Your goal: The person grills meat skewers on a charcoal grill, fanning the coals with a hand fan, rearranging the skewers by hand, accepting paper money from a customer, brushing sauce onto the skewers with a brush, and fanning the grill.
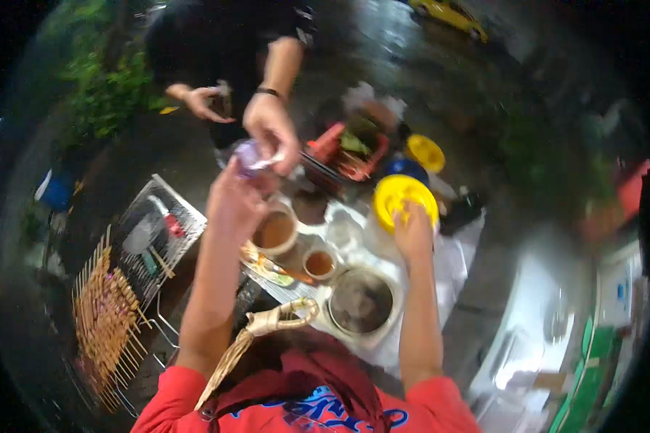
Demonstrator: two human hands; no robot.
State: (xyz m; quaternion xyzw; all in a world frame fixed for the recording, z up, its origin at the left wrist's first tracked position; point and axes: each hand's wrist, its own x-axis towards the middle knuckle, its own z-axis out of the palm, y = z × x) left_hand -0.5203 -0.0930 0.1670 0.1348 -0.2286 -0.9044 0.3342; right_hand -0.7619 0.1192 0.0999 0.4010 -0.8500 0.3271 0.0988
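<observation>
My left hand reaches up over the table and is closed on a small purple-and-white item, blurred. Another person's hand touches the same item from above. On the right, my right hand has its fingers on the yellow lid of a pale container. Between my arms stand a tub of brown sauce, a smaller cup of orange-brown liquid and a large round pot with dark contents.
Many skewers lie at the left beside a wire grill rack with a red-handled tool. Behind the tubs are a red basket and another yellow lid. A woven fan handle juts up near my chest.
</observation>
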